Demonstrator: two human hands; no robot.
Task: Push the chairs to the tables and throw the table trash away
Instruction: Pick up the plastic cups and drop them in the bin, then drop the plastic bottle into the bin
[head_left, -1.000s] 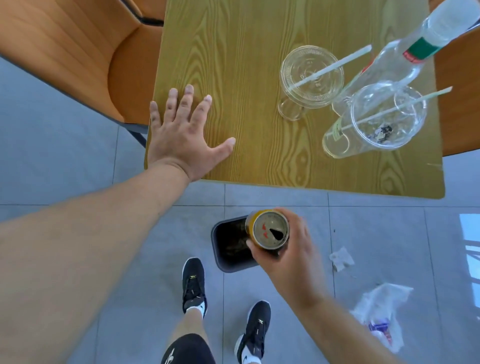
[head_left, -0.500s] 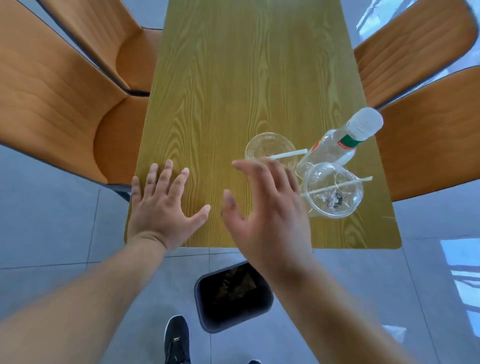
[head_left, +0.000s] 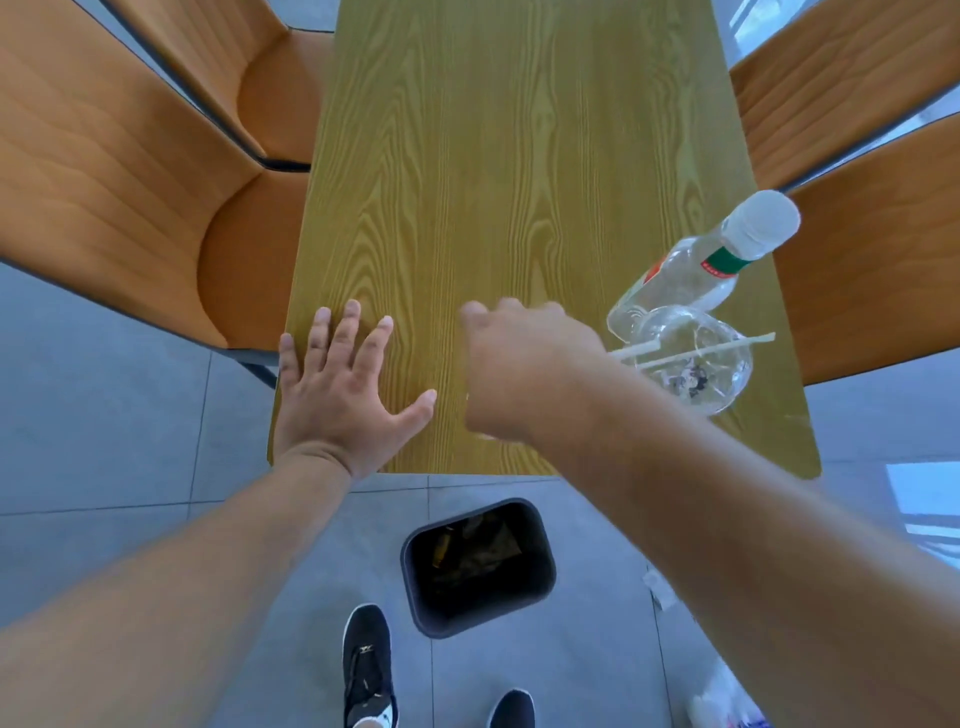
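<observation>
My left hand (head_left: 343, 400) lies flat, fingers spread, on the near left corner of the yellow-green wooden table (head_left: 519, 156). My right hand (head_left: 519, 369) is curled around a clear plastic cup that it almost wholly hides; the cup's white straw (head_left: 631, 351) sticks out to the right. Just right of it stands a second clear cup (head_left: 717, 384) with a straw and dark dregs. A clear plastic bottle (head_left: 691, 270) with a white cap stands behind that cup. A black trash bin (head_left: 415, 577) sits on the floor below the table's near edge.
Two orange chairs (head_left: 104, 182) stand on the table's left side and two more (head_left: 883, 249) on its right. A paper scrap (head_left: 660, 590) and a crumpled plastic bag (head_left: 727, 696) lie on the grey tiles at the right. My black shoes (head_left: 366, 670) are beside the bin.
The can my right hand held over the bin is gone from it. That hand rose to the table and closed around the nearer clear cup. My left hand stayed flat.
</observation>
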